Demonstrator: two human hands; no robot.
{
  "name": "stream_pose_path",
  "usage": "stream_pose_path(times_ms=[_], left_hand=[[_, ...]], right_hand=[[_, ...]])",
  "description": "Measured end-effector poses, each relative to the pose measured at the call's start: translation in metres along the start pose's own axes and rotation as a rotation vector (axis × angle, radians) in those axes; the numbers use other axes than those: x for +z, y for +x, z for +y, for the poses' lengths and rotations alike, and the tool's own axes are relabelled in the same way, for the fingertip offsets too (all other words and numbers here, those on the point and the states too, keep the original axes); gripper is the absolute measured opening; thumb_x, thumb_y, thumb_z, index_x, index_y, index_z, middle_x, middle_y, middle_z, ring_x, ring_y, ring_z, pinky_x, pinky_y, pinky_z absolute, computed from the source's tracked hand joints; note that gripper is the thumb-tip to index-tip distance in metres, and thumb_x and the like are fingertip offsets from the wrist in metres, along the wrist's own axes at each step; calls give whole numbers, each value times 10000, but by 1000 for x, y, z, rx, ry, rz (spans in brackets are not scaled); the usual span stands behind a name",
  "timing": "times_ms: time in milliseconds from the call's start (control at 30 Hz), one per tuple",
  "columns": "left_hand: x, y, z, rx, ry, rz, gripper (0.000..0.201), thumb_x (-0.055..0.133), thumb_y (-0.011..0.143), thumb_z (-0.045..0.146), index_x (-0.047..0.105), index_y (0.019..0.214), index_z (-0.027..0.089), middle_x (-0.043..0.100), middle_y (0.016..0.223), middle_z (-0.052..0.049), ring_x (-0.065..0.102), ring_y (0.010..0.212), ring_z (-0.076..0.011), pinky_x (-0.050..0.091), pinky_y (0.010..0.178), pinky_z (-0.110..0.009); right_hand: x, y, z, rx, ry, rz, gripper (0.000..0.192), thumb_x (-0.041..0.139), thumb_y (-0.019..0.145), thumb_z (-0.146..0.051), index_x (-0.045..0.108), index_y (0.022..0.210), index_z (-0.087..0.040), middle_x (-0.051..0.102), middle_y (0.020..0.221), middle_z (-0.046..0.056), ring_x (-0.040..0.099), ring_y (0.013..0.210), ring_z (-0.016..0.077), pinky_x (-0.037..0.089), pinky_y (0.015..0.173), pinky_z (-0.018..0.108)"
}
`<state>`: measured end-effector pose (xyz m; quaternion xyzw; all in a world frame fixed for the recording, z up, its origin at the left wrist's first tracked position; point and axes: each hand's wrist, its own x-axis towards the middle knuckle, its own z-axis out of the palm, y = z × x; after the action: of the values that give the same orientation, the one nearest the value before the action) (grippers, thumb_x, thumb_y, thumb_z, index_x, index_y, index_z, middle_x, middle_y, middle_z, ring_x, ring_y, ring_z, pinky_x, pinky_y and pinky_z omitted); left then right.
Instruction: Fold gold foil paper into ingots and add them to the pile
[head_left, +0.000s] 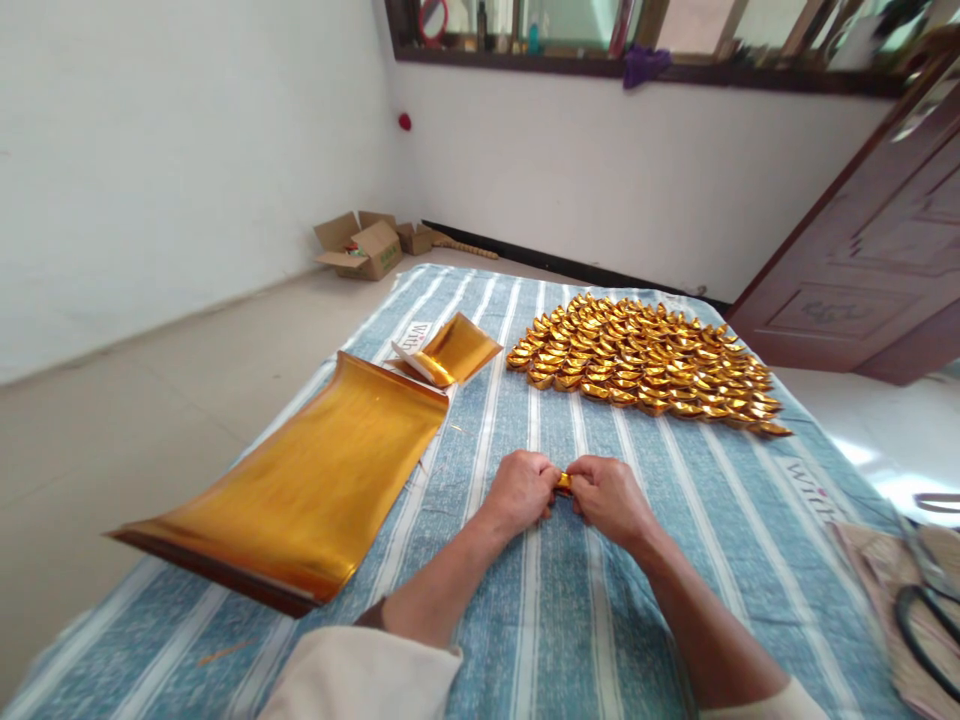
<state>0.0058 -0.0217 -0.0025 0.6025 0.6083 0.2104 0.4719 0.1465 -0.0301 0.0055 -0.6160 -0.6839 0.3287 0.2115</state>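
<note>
Head view: a small gold foil piece [564,483] is pinched between left hand [519,492] & right hand [611,497], both closed on it at lower centre, held just above the striped cloth [570,620], prob. so it can be creased. Flat gold sheets [300,490] are laid at centre left, near the hands. Folded gold ingots [645,365] are massed w/ overlap at upper right, well apart. Scissors [926,620] are seen at lower right edge.

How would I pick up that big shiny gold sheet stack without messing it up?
Probably grip the big gold sheet stack by its curled-up near edge, coming from the left side of the striped cloth. That edge lifts off the cloth, so fingers could slide under. Both hands would help, as the sheets look thin and floppy.
</note>
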Motion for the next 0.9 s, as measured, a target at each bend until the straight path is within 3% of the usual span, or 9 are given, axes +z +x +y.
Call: stream_pose_path(times_ms=[533,900], left_hand=[[-1,1,0,-9,-108,-44,247,444,831,233,583,645,148,556,517,27,533,413,-101,363,380,-182],[-13,-6,2,1,-263,-173,195,481,773,120,601,927,120,594,630,20,562,451,-78,436,420,-164]], right_hand=[[-1,0,3,59,118,-45,255,416,735,-170,670,704,-165,598,494,-12,539,423,113,343,441,203],[-4,0,2,99,250,-100,227,397,756,-218,560,605,-174,540,456,-30,514,370,102,364,366,179]])
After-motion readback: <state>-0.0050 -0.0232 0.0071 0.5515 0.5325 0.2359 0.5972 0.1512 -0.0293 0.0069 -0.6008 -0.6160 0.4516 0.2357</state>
